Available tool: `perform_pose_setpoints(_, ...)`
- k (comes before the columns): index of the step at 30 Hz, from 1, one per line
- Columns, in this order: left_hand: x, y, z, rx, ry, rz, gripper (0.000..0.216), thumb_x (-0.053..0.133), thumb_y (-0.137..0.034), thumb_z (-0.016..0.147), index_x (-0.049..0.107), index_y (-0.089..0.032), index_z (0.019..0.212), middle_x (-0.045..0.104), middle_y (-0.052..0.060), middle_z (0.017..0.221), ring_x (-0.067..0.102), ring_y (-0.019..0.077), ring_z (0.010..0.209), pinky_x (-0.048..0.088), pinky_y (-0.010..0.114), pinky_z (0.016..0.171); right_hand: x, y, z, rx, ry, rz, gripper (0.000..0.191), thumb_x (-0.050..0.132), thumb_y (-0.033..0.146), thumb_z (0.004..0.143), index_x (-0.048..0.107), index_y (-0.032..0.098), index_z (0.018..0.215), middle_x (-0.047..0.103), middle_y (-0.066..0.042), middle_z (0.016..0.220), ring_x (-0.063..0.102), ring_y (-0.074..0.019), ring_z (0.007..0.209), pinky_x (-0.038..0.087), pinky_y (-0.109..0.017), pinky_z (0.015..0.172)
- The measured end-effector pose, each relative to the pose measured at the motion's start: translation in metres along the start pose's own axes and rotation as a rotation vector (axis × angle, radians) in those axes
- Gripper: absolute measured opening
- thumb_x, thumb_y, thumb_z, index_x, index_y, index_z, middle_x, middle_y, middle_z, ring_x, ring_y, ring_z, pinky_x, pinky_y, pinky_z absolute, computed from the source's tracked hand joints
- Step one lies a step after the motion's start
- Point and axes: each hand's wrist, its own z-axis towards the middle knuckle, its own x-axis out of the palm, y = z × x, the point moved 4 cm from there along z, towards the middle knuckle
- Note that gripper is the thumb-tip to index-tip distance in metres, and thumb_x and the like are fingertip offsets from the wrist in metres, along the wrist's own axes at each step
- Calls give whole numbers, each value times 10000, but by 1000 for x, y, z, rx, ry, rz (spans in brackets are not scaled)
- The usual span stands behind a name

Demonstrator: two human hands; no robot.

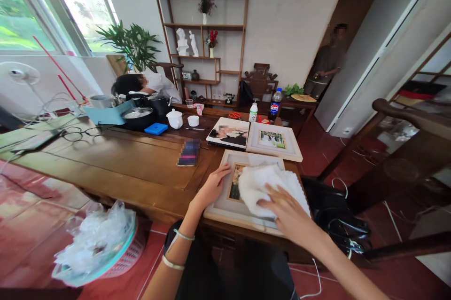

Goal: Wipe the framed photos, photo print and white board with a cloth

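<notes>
A framed picture (pixel 215 209) with a pale wooden border and a wide white mat lies flat at the table's near edge. My left hand (pixel 215 185) is closed on the frame's left side, its fingertips over the border. In my right hand (pixel 287 210) is a bunched white cloth (pixel 262 182), pressed against the frame's front. That cloth hides the frame's right part and some of the small photo (pixel 234 189). Just behind lies a second framed picture (pixel 289 133), beside a photo album (pixel 225 126) with a couple on its cover.
On the wooden table (pixel 148 163) are a phone (pixel 189 153), glasses (pixel 77 134), a blue box (pixel 156 129), a white teapot (pixel 174 119) and a cola bottle (pixel 275 102). A basket of plastic bags (pixel 95 239) stands at lower left, a black bag (pixel 331 206) at right. Two people are farther back.
</notes>
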Motion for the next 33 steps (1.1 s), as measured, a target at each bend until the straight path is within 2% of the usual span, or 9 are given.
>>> perform_pose_setpoints(4,0,1,0,7,-6,-30,483,372,18,793,613,-180,1163,570,79,1294,424,195,1301,335,441,1102,5,-56,36,87,-190,-178,722,410,-79,598,549,210,1245,433,-90,1417,238,-266,1371,165,-524,1098)
perform_pose_setpoints(7,0,2,0,2,-2,-28,488,373,17,790,608,-179,1169,570,80,1294,422,195,1302,332,445,1103,6,-66,57,126,-238,-256,694,421,-64,633,533,204,1263,420,-93,1426,224,-301,1370,147,-580,1076)
perform_pose_setpoints(11,1,1,0,-4,7,4,497,360,26,784,605,-164,1172,564,90,1301,422,194,1303,328,439,1109,14,-28,54,116,-123,-223,651,442,-33,650,556,217,1240,433,-106,1414,279,-338,1333,159,-610,1048)
perform_pose_setpoints(16,1,2,0,-2,-8,-4,524,364,36,767,598,-174,1187,566,80,1299,426,190,1299,327,435,1112,3,47,5,-59,58,18,658,439,21,661,533,265,1265,454,-69,1397,333,-282,1311,211,-511,1078)
perform_pose_setpoints(19,1,3,-1,4,-4,-16,511,366,27,778,599,-176,1185,562,75,1305,422,190,1302,324,438,1113,-8,60,-16,-77,119,125,676,422,23,645,538,276,1261,539,-58,1305,419,-249,1257,304,-433,1057)
perform_pose_setpoints(22,1,1,0,1,-1,-16,499,363,22,787,600,-172,1181,560,81,1306,418,194,1305,323,442,1111,-6,35,-12,-11,74,103,715,406,1,626,526,266,1278,530,-74,1318,430,-243,1256,346,-427,1035)
perform_pose_setpoints(28,1,0,0,-27,16,-8,489,364,23,785,604,-148,1176,557,103,1306,423,197,1302,312,428,1115,5,-39,42,123,-160,-124,713,407,-53,608,532,177,1272,551,-127,1294,285,-253,1354,192,-480,1100)
perform_pose_setpoints(31,0,0,0,-27,5,-19,500,373,30,772,607,-161,1171,560,95,1304,424,201,1301,314,434,1112,-6,-46,76,166,-250,-142,661,420,-31,668,496,150,1300,571,-146,1261,245,-258,1369,193,-475,1091)
perform_pose_setpoints(33,0,-2,1,-25,12,-12,507,367,38,763,607,-150,1168,560,103,1302,423,209,1301,315,440,1109,-10,-34,100,92,-251,-135,653,434,-17,685,475,154,1315,575,-138,1256,190,-250,1386,172,-474,1094)
